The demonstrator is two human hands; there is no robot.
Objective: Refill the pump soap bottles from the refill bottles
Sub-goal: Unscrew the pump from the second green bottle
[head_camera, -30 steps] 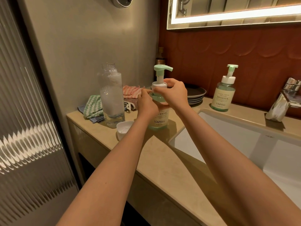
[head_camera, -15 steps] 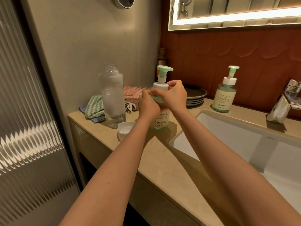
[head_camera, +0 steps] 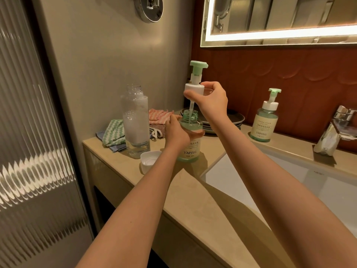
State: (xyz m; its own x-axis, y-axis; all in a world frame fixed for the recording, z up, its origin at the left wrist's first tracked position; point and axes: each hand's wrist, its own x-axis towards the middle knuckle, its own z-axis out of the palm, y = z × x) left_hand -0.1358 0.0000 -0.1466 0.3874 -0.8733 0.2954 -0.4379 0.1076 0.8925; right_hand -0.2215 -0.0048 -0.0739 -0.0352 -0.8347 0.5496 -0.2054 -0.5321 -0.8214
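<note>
The pump bottle (head_camera: 190,149) stood on the counter (head_camera: 185,190), its shoulder clasped by the left hand (head_camera: 174,132). The pump head (head_camera: 194,89) was pinched at the collar by the right hand (head_camera: 214,102), tube inside the neck. A straight vertical lift was advised, with the bottle held down

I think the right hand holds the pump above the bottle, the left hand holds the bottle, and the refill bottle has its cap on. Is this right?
No. The head view shows the refill bottle open, with a white cap lying beside it. The rest is right.
</note>
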